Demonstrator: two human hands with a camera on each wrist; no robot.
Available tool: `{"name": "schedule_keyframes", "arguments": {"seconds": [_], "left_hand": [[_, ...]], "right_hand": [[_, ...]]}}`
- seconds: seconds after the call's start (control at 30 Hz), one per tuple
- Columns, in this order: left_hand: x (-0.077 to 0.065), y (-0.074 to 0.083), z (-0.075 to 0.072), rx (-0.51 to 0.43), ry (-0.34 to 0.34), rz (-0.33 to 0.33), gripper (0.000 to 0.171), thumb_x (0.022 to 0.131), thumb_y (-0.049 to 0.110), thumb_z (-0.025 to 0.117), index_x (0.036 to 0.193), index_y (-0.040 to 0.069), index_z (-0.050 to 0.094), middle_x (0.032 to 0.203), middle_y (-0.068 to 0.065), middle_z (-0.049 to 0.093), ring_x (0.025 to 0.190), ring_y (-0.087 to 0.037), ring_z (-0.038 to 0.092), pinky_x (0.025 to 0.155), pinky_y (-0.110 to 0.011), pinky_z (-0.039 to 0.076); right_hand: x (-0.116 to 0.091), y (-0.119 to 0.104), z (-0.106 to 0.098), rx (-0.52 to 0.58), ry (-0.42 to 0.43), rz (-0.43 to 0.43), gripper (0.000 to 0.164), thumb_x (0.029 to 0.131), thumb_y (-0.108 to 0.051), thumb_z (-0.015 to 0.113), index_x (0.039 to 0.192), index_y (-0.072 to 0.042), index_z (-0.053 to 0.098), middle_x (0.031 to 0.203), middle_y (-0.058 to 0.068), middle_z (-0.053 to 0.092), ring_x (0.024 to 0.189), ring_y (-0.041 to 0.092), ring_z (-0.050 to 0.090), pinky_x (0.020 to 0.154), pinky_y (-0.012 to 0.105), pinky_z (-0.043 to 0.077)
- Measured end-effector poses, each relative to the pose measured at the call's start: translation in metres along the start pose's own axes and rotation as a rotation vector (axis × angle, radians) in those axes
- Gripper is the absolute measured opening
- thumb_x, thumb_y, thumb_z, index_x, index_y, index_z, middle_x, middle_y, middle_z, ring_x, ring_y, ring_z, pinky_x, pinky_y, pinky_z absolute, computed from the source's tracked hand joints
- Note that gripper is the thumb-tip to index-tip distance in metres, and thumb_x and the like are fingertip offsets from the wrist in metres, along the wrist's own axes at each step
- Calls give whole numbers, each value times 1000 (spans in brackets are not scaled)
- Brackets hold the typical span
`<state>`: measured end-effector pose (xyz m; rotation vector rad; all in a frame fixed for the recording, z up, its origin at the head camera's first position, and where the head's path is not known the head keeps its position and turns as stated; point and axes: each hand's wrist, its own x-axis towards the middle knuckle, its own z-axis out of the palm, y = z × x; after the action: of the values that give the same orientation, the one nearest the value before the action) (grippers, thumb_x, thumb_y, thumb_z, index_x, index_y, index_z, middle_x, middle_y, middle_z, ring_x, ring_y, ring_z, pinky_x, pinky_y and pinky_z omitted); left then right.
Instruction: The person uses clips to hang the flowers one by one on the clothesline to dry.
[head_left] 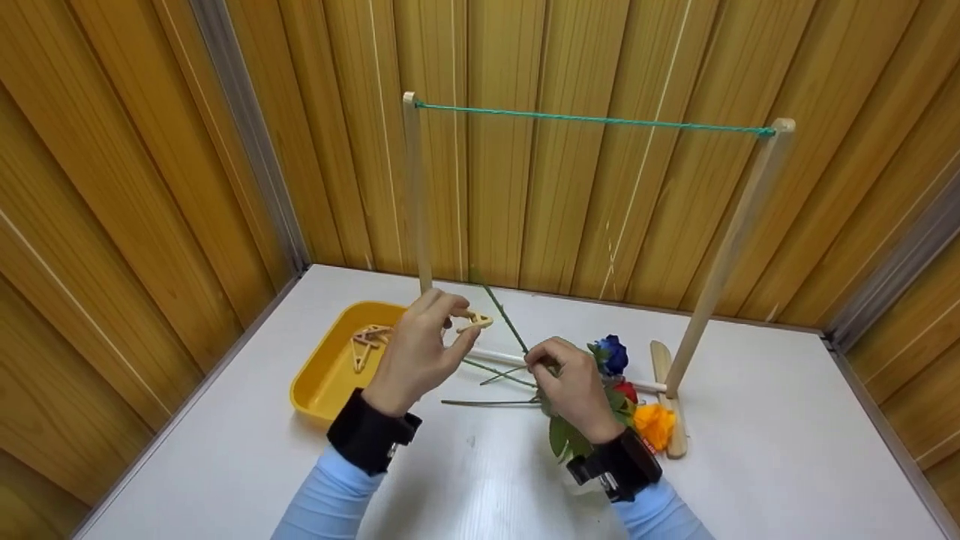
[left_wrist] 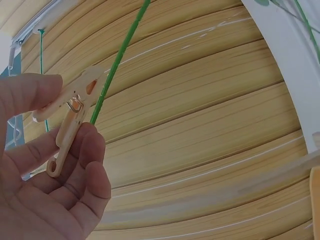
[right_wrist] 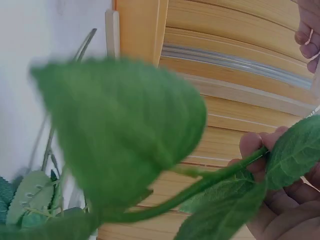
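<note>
My left hand (head_left: 424, 341) holds a pale clothespin (head_left: 484, 321) up near the frame's left post. In the left wrist view, thumb and fingers pinch the clothespin's (left_wrist: 75, 107) two legs, and its metal spring shows. My right hand (head_left: 576, 386) pinches the green stem (head_left: 505, 315) of a flower, whose end points up toward the back wall. A large leaf (right_wrist: 125, 130) on that stem blocks much of the right wrist view. Beside and under the right hand lie a blue rose (head_left: 613, 355), a red flower (head_left: 625, 390) and an orange flower (head_left: 655, 426). The right hand partly hides stems and leaves.
A wooden frame with a right post (head_left: 720, 277) and a left post (head_left: 417, 195) carries a taut green cord (head_left: 585, 118) across its top. Left of my left hand, a yellow tray (head_left: 304, 394) holds several clothespins (head_left: 365, 349). Loose stems (head_left: 487, 403) cross the white table.
</note>
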<state>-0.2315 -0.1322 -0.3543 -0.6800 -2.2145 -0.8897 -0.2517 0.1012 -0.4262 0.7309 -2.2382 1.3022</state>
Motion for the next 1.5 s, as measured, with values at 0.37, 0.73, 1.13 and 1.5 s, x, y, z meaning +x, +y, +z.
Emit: {"name": "schedule_keyframes", "arguments": {"seconds": [0.37, 0.73, 1.13, 1.5], "left_hand": [[58, 5, -18, 45, -141, -10, 23, 93, 18, 78, 108, 2, 70, 99, -12, 63, 91, -27, 68, 78, -37, 58], [116, -2, -56, 144, -205, -79, 31, 98, 22, 74, 117, -2, 68, 110, -16, 58, 102, -31, 62, 85, -39, 53], [181, -3, -99, 280, -240, -97, 30, 95, 11, 76, 116, -4, 61, 119, -18, 58, 120, -32, 58, 99, -41, 51], [221, -1, -122, 345, -239, -90, 31, 89, 13, 82, 111, -3, 69, 115, -17, 58, 114, -32, 57, 101, -42, 50]], "right_hand": [[35, 0, -11, 43, -84, 52, 16, 88, 11, 70, 89, -4, 67, 85, 4, 73, 78, 18, 70, 74, 26, 57], [78, -7, -9, 55, -123, 4, 15, 92, 8, 68, 107, 5, 71, 90, 15, 74, 79, 28, 73, 72, 25, 57], [120, -11, 4, 2, -127, 18, 5, 91, 1, 66, 94, 4, 69, 82, 13, 71, 74, 21, 65, 69, 28, 52], [147, -13, 16, -66, -77, -11, 5, 94, 1, 67, 91, 3, 70, 80, 13, 73, 72, 23, 68, 68, 34, 55]]}}
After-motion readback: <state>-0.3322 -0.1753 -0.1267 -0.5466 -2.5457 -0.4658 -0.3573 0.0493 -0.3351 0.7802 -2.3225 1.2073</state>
